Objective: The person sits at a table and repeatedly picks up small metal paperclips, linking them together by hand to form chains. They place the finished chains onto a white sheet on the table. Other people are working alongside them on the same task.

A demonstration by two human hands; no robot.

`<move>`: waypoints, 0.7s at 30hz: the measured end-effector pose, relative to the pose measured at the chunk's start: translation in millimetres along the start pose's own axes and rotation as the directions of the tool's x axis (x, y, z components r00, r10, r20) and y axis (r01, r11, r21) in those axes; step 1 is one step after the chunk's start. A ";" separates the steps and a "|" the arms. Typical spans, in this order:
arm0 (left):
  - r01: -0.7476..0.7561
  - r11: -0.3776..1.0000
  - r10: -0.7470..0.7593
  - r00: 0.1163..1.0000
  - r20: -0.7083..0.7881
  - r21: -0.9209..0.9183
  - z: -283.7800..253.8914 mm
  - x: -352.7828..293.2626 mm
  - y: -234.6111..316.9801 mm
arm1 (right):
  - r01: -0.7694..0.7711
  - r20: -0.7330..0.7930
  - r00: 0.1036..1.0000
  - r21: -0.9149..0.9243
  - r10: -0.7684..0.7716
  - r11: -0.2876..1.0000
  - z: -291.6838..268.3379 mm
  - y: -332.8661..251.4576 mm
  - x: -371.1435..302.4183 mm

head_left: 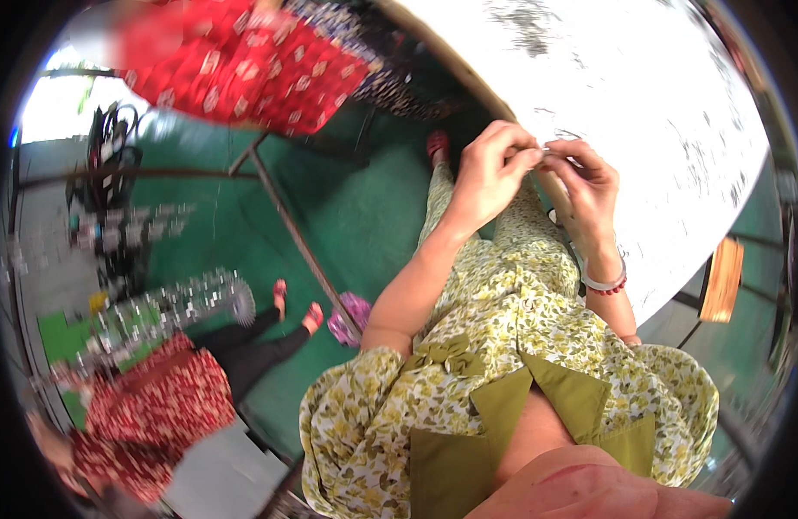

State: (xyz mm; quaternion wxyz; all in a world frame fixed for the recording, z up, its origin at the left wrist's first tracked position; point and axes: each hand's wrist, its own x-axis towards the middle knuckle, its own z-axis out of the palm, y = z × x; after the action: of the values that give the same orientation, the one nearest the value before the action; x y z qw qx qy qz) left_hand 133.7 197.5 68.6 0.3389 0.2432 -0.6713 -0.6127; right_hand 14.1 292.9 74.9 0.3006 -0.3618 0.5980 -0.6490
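Note:
My left hand (pixel 496 173) and my right hand (pixel 586 183) meet over the near edge of the white table (pixel 641 173), in front of my lap. The fingertips of both are pinched close together. A tiny pale, shiny piece (pixel 545 150) shows between them, too small to name. Which hand grips it more firmly cannot be told. On my right wrist are a pale bangle (pixel 605 285) and a string of red beads (pixel 610 290). Many small dark bits (pixel 530 26) lie scattered and blurred over the tabletop.
A person in red patterned clothing (pixel 243 65) sits at the table's far left. Another person in red (pixel 157 415) is at lower left, beside a blurred metallic rack (pixel 174 311). A purple bag (pixel 351 316) lies on the green floor (pixel 217 225). A wooden stool (pixel 722 281) stands right.

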 end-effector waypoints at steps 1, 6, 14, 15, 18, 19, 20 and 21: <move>0.030 0.999 -0.030 1.000 -0.001 -0.043 7.0 7.5 -0.2 | -0.038 -0.005 0.999 0.028 0.038 0.999 -5.5 4.2 4.1; 0.008 0.994 -0.017 0.996 -0.090 -0.105 15.3 13.5 -10.2 | 0.023 0.050 0.999 -0.133 -0.017 0.991 -16.8 10.8 19.1; -0.101 0.992 0.111 0.982 -0.151 0.069 14.3 1.0 -0.1 | 0.354 0.325 0.935 -0.848 -0.141 0.393 -218.6 149.6 177.1; -0.128 0.989 0.136 0.982 -0.134 0.070 10.4 -4.4 -0.8 | 0.396 0.365 0.918 -0.814 -0.156 0.424 -235.2 182.9 188.2; -0.152 0.988 0.150 0.982 -0.111 -0.005 9.8 -31.5 5.5 | 0.382 0.372 0.923 -0.859 -0.096 0.342 -248.0 199.0 194.4; -0.149 0.989 0.148 0.982 -0.120 -0.001 6.4 -36.0 4.6 | 0.368 0.359 0.929 -0.873 -0.088 0.319 -247.2 197.4 198.2; -0.132 0.991 0.131 0.982 -0.135 0.005 7.5 -36.2 5.1 | 0.362 0.355 0.931 -0.876 -0.080 0.318 -246.3 196.6 204.5; -0.132 0.991 0.135 0.981 -0.138 0.027 7.6 -33.7 3.7 | 0.340 0.342 0.938 -0.886 -0.052 0.314 -243.0 197.5 212.2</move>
State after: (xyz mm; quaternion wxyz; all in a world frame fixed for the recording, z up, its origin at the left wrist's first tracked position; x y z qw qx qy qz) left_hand 150.3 227.9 66.8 0.4231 0.2426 -0.6661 -0.5643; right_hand -314.0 233.5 -103.6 0.0292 -0.6167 0.7684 -0.1686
